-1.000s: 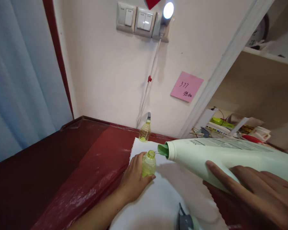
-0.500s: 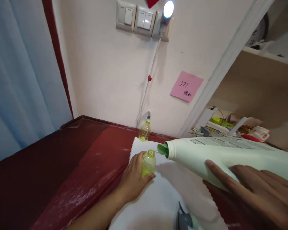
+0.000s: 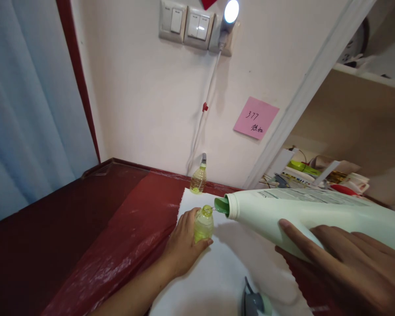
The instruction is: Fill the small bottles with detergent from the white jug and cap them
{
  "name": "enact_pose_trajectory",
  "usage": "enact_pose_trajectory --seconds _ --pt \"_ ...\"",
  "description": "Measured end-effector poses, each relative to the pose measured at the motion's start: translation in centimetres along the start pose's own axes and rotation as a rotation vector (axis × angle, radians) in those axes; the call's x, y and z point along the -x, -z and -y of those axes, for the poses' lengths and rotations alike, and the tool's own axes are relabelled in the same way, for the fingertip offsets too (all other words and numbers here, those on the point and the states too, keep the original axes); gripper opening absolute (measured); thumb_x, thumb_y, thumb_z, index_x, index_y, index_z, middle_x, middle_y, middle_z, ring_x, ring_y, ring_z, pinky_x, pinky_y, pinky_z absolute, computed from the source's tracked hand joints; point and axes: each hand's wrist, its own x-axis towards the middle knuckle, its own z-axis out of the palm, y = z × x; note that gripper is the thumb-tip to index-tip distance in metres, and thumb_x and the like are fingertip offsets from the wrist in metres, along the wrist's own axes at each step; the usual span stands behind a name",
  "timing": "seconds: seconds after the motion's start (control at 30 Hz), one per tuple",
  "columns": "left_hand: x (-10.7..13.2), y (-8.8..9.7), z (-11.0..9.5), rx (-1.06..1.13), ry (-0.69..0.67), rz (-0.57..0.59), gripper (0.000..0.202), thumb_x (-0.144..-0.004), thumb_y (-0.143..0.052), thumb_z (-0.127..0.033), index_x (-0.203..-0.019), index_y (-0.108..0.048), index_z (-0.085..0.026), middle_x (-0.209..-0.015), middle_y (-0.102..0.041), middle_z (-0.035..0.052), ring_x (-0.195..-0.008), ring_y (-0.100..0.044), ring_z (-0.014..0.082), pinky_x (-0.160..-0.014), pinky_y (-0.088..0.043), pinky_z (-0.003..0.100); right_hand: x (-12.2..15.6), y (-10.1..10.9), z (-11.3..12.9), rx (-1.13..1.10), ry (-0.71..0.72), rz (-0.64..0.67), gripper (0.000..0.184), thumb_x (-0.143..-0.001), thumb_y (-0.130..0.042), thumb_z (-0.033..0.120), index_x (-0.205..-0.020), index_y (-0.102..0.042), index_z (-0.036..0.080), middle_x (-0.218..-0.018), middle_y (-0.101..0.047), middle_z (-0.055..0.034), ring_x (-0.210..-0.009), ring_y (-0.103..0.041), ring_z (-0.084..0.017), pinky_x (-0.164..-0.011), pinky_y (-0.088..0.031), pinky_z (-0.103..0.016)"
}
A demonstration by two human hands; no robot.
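My left hand (image 3: 184,245) is wrapped round a small yellow-green transparent bottle (image 3: 204,227), which stands uncapped on a white sheet (image 3: 230,281). Tilted almost flat, a large pale green jug (image 3: 283,210) is in my right hand (image 3: 345,259), the fingers around its handle. From the jug's green spout (image 3: 221,205) a thin clear stream runs to the small bottle's mouth. Behind, against the wall, stands a second yellow-green bottle (image 3: 198,179) with a grey top. At the bottom edge, a grey spray head (image 3: 254,303) shows in part.
A dark red table (image 3: 118,210) carries the sheet. On the wall are switches (image 3: 197,28), a lit plug-in lamp (image 3: 231,13) with a white cable (image 3: 210,83), and a pink note (image 3: 256,117). A blue curtain (image 3: 29,101) hangs left; a cluttered shelf (image 3: 316,171) stands right.
The jug and my right hand have shifted slightly left, bringing the spout nearer the small bottle's mouth. My left hand and the bottle stay in place.
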Motion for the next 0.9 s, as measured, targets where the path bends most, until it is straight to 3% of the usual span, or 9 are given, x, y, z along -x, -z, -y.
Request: enact_pose_trajectory --seconds 0.1,0.2,0.4,0.47,0.6,0.73,0.9 --pt "0.0 0.0 0.0 0.004 0.000 -0.003 0.075 -0.081 -0.067 -0.034 -0.148 -0.036 -0.018 -0.155 -0.047 0.0168 -0.143 -0.043 0.0306 -0.119 -0.032 0.046 0.1 -0.3 0.1 -0.010 0.050 0.039 0.045 -0.102 -0.052 0.027 -0.146 -0.057 0.018 -0.095 -0.070 -0.0077 -0.078 -0.065 -0.022 -0.067 -0.041 -0.036" --pt "0.0 -0.1 0.2 0.011 -0.009 -0.007 0.074 -0.081 -0.068 -0.034 -0.147 -0.038 -0.018 -0.154 -0.047 0.0166 -0.142 -0.043 0.0309 -0.119 -0.032 0.047 -0.3 -0.7 0.5 -0.027 0.034 0.016 0.043 -0.104 -0.052 0.032 -0.144 -0.058 0.017 -0.093 -0.069 -0.0070 -0.074 -0.064 -0.021 -0.067 -0.043 -0.035" --pt "-0.1 -0.4 0.7 0.018 -0.039 -0.029 0.075 -0.079 -0.068 -0.034 -0.146 -0.039 -0.016 -0.150 -0.050 0.0187 -0.140 -0.045 0.0335 -0.118 -0.033 0.049 -0.9 -2.3 0.6 -0.030 -0.042 -0.056 0.030 -0.104 -0.055 0.038 -0.123 -0.065 0.018 -0.073 -0.068 -0.0022 -0.056 -0.065 -0.020 -0.054 -0.046 -0.034" --pt "-0.2 -0.4 0.9 0.015 -0.043 -0.038 0.075 -0.080 -0.068 -0.035 -0.146 -0.039 -0.016 -0.149 -0.051 0.0191 -0.140 -0.046 0.0341 -0.118 -0.033 0.050 -0.7 -3.2 0.4 -0.135 -0.162 -0.075 0.033 -0.100 -0.062 0.043 -0.122 -0.066 0.019 -0.077 -0.073 -0.0022 -0.060 -0.070 -0.020 -0.054 -0.050 -0.032" --pt "-0.3 -0.4 1.3 0.007 -0.052 -0.053 0.075 -0.082 -0.068 -0.038 -0.148 -0.038 -0.017 -0.152 -0.050 0.0184 -0.142 -0.045 0.0347 -0.120 -0.032 0.050 -0.6 -5.1 0.5 -0.494 -0.575 -0.131 0.047 -0.087 -0.074 0.056 -0.122 -0.068 0.025 -0.100 -0.080 -0.0050 -0.072 -0.075 -0.022 -0.058 -0.058 -0.031" --pt "-0.4 -0.3 1.7 0.009 -0.050 -0.058 0.076 -0.084 -0.068 -0.043 -0.149 -0.037 -0.019 -0.156 -0.047 0.0183 -0.146 -0.042 0.0358 -0.121 -0.033 0.052 -1.6 -7.4 0.9 -0.754 -0.933 -0.270 0.049 -0.076 -0.084 0.054 -0.114 -0.072 0.025 -0.105 -0.079 -0.0058 -0.084 -0.074 -0.025 -0.068 -0.059 -0.036" --pt "-0.8 -0.2 2.2 0.010 -0.047 -0.058 0.079 -0.085 -0.067 -0.049 -0.150 -0.035 -0.018 -0.157 -0.046 0.0196 -0.148 -0.041 0.0377 -0.122 -0.032 0.058 -3.1 -11.0 1.1 -1.065 -1.230 -0.510 0.057 -0.061 -0.092 0.049 -0.106 -0.071 0.021 -0.102 -0.077 -0.0065 -0.090 -0.071 -0.025 -0.074 -0.059 -0.038"
